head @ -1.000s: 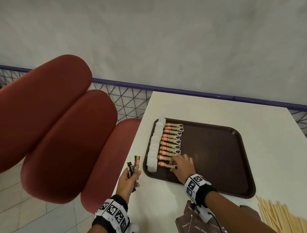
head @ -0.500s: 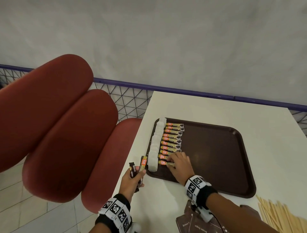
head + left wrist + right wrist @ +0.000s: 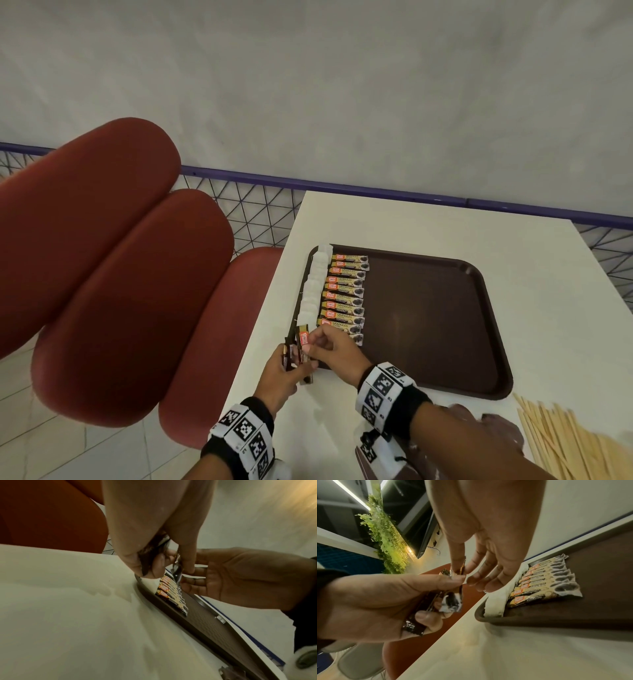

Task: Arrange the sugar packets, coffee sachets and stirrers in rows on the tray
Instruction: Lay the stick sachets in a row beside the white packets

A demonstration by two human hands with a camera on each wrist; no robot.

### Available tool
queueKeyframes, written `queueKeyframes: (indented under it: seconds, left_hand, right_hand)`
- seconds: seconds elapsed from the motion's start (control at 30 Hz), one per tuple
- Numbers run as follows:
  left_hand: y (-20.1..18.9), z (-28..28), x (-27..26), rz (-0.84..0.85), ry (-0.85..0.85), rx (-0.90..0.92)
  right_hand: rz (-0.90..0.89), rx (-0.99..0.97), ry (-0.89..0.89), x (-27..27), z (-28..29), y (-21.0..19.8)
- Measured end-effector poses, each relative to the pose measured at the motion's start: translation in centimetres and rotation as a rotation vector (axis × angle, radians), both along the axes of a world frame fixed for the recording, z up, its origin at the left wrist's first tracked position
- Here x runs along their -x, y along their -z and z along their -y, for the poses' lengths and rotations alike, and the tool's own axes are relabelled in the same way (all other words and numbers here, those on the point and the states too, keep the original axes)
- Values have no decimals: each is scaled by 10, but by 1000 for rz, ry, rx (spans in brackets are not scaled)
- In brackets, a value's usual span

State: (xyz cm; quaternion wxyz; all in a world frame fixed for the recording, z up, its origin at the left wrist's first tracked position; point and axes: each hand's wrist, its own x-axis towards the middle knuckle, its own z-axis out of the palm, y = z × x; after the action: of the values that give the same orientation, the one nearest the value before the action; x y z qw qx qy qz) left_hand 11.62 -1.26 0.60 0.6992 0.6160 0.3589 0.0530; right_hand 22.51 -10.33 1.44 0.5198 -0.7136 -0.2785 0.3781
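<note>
A brown tray (image 3: 445, 308) lies on the white table (image 3: 428, 226). Along its left edge runs a column of white sugar packets (image 3: 313, 291), and beside it a row of orange-and-gold coffee sachets (image 3: 344, 296). My left hand (image 3: 281, 371) grips a few more coffee sachets (image 3: 303, 349) upright, just off the tray's near-left corner. My right hand (image 3: 329, 349) pinches the top of one of those sachets between thumb and forefinger (image 3: 458, 566). Wooden stirrers (image 3: 565, 442) lie in a pile at the table's near right.
Red padded seats (image 3: 102, 274) stand left of the table, with a wire mesh rail (image 3: 257, 205) behind. Brown packets (image 3: 496, 428) lie on the table near my right forearm. The tray's middle and right parts (image 3: 445, 308) hold nothing.
My right hand left the last sachet laid on the tray and came over to my left hand. My left hand moved right, toward the tray corner, with its sachets.
</note>
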Motion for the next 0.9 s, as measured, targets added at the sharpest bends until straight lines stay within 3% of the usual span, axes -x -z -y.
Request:
queueKeyframes:
  seconds: [0.1, 0.27, 0.47, 0.63, 0.9]
  left_hand:
    - [-3, -1, 3, -10, 48, 28]
    - [-4, -8, 5, 15, -133, 142]
    - [-6, -4, 1, -3, -57, 25]
    - [-2, -9, 0, -31, -137, 39]
    - [6, -10, -1, -60, -120, 92]
  right_hand:
    - [28, -11, -17, -5, 2, -1]
    - [128, 34, -102, -11, 15, -1]
    - [178, 69, -131, -3, 29, 3]
    - [594, 206, -172, -14, 40, 5]
    - [660, 240, -185, -23, 43, 11]
